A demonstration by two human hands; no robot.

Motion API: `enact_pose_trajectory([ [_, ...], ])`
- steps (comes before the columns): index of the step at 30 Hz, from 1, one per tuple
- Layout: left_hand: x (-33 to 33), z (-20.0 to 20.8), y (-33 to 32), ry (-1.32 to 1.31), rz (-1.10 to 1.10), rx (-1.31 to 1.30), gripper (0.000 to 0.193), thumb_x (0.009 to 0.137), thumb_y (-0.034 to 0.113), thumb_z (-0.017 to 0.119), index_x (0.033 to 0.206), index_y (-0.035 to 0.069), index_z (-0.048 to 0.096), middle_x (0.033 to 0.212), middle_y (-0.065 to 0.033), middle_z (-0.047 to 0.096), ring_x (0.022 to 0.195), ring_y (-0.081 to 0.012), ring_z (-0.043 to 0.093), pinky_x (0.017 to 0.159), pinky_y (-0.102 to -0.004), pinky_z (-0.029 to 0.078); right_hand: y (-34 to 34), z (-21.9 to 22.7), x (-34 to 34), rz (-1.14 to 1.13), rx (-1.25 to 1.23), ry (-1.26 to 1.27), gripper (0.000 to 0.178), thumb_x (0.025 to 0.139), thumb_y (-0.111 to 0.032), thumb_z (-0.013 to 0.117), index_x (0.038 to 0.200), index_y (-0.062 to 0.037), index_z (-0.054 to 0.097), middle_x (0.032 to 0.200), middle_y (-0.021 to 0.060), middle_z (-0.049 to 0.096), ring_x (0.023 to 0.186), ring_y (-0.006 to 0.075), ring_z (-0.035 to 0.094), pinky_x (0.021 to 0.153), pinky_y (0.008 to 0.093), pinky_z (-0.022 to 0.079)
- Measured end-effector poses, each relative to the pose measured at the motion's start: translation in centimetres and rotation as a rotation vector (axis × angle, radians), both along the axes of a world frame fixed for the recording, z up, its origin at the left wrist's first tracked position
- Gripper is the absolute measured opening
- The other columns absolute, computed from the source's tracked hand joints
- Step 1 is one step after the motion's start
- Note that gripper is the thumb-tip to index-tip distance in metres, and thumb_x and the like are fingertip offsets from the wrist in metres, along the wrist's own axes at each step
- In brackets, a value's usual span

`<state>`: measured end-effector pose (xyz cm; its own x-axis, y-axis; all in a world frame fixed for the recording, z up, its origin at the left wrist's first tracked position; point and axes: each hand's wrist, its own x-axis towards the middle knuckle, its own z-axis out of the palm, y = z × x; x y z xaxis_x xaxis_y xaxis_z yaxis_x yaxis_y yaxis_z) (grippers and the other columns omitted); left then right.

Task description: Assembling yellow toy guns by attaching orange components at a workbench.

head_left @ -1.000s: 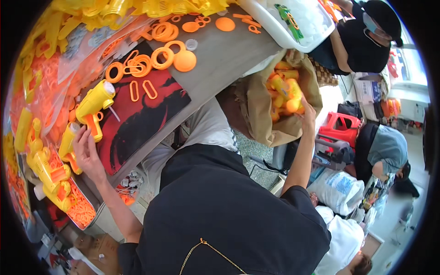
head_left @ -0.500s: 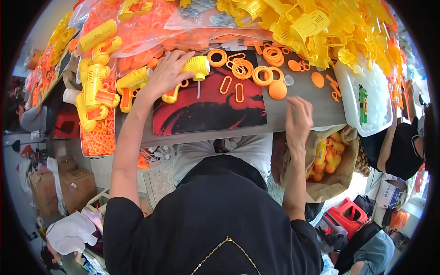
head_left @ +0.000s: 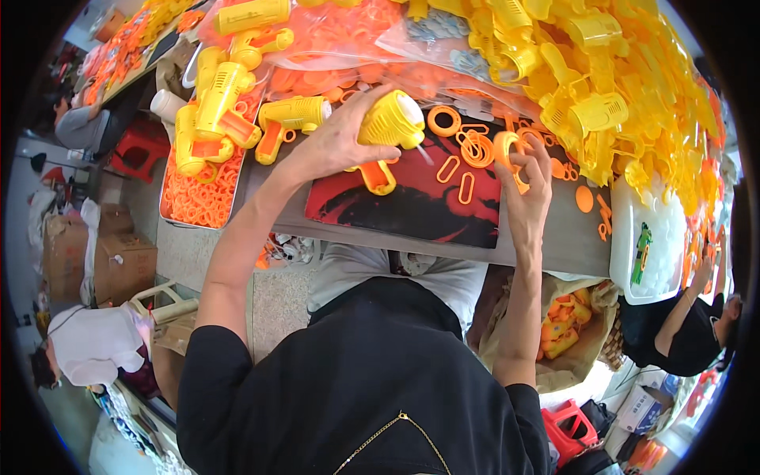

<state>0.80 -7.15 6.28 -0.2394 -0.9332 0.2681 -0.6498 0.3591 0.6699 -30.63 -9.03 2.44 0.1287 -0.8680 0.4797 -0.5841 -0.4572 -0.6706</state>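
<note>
Head view: the two hands are held apart above the tabletop [head_left: 571,231]. A yellow toy gun [head_left: 388,120] is grasped by the left hand [head_left: 332,145], its thumb along the near side; the white end [head_left: 411,110] and thin clear tube [head_left: 426,154] are directed toward the right hand's side. An orange ring [head_left: 502,147] is pinched by the right hand [head_left: 528,188]; whether more than one is held cannot be told. Between the hands, orange oval loops [head_left: 462,188] are spread on a red-and-black mat [head_left: 396,214]. Left of the left hand, a second toy gun [head_left: 291,115] is laid. As judged, the tube could be bent if pressed against the mat, the ring dropped if the pinch slackened, and the second toy gun displaced if brushed by the left wrist.
</note>
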Motion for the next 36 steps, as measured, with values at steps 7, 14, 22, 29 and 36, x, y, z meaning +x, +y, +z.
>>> enact_pose_trajectory([
  [7, -2.6, 0.9, 3.0, -0.076, -0.01, -0.102, 0.069, 0.066, 0.028, 0.088, 0.122, 0.008, 0.054, 0.112, -0.0124, 0.06, 0.106, -0.0341, 0.062, 0.086, -0.0428, 0.052, 0.7, 3.9, 6.4, 0.69, 0.496, -0.655, 0.037, 0.095, -0.01, 0.066, 0.13, -0.0011, 0.056, 0.142, 0.011, 0.051, 0.126, 0.0184, 0.052, 0.107, 0.0327, 0.041],
  [14, -2.5, -0.6, 2.3, -0.056, -0.031, -0.118, 0.074, 0.066, 0.033, 0.085, 0.128, 0.007, 0.054, 0.115, -0.0141, 0.068, 0.099, -0.0331, 0.069, 0.083, -0.042, 0.056, -1.4, 5.5, 5.1, 0.779, 0.445, -0.197, 0.057, 0.089, -0.013, 0.071, 0.143, -0.0047, 0.054, 0.142, 0.0127, 0.053, 0.127, 0.0218, 0.051, 0.108, 0.0363, 0.042],
  [22, -2.5, -0.1, 1.5, -0.098, -0.059, -0.148, 0.082, 0.065, 0.035, 0.089, 0.133, 0.003, 0.057, 0.125, -0.0159, 0.067, 0.109, -0.0314, 0.068, 0.094, -0.0386, 0.055, -3.0, 8.0, 5.1, 0.696, 0.721, -0.121, 0.052, 0.091, -0.02, 0.074, 0.138, -0.0049, 0.059, 0.127, 0.0072, 0.065, 0.114, 0.0153, 0.061, 0.103, 0.0318, 0.047],
  [29, -2.0, -0.7, 0.9, -0.075, -0.06, -0.121, 0.082, 0.067, 0.036, 0.088, 0.135, 0.004, 0.056, 0.125, -0.0161, 0.067, 0.108, -0.0328, 0.068, 0.093, -0.0398, 0.054, -2.1, 5.6, 5.5, 0.731, 0.473, -0.155, 0.052, 0.094, -0.02, 0.07, 0.141, -0.0032, 0.055, 0.135, 0.0104, 0.058, 0.117, 0.0172, 0.059, 0.106, 0.0331, 0.046],
  [36, -3.1, 0.0, 0.8, 0.056, -0.115, -0.14, 0.088, 0.069, 0.035, 0.085, 0.146, 0.015, 0.048, 0.124, -0.0141, 0.066, 0.105, -0.0336, 0.068, 0.089, -0.0404, 0.055, -0.7, 3.5, 4.8, 0.636, 0.42, -0.27, 0.054, 0.097, -0.016, 0.066, 0.145, -0.0009, 0.048, 0.134, 0.0104, 0.054, 0.124, 0.0195, 0.053, 0.103, 0.0336, 0.046],
])
